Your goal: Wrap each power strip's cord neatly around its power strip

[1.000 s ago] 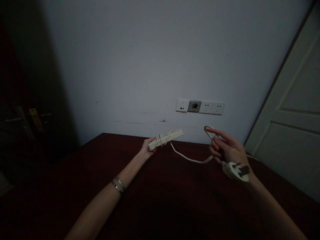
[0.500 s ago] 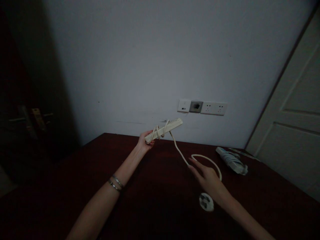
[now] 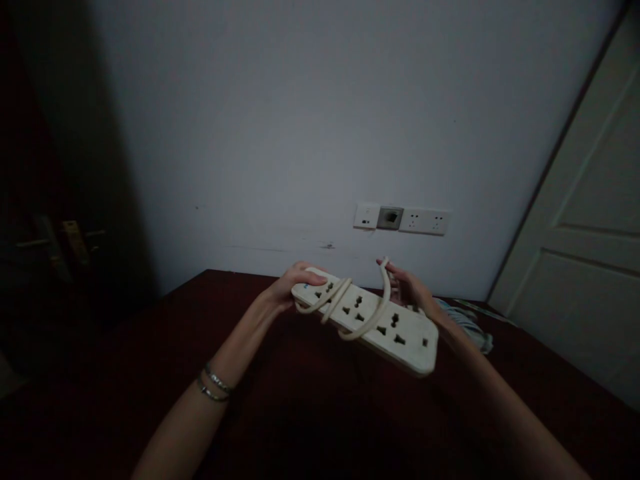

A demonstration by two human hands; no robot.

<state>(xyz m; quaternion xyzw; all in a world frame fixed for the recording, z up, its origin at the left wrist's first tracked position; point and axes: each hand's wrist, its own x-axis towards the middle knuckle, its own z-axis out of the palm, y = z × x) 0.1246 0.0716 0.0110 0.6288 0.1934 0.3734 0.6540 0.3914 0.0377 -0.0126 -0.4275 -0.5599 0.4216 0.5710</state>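
A white power strip (image 3: 367, 308) is held up over the dark red table, its socket face turned toward me and its right end lower. My left hand (image 3: 295, 283) grips the strip's left end, thumb on top. Several loops of white cord (image 3: 383, 303) run around the strip. Behind its right half, my right hand (image 3: 407, 287) pinches the cord at the upper edge; part of that hand is hidden by the strip. The cord's plug does not show clearly.
Behind the strip's right end, a bundle of pale cord (image 3: 467, 323) lies on the table (image 3: 225, 293). Wall sockets (image 3: 425, 221) sit above the table's back edge. A white door (image 3: 585, 227) stands at the right, and a dark door with a brass handle (image 3: 75, 237) at the left.
The power strip has turned from edge-on to socket side toward me and come lower. My right hand has moved up from the table with the cord, bringing it over the strip.
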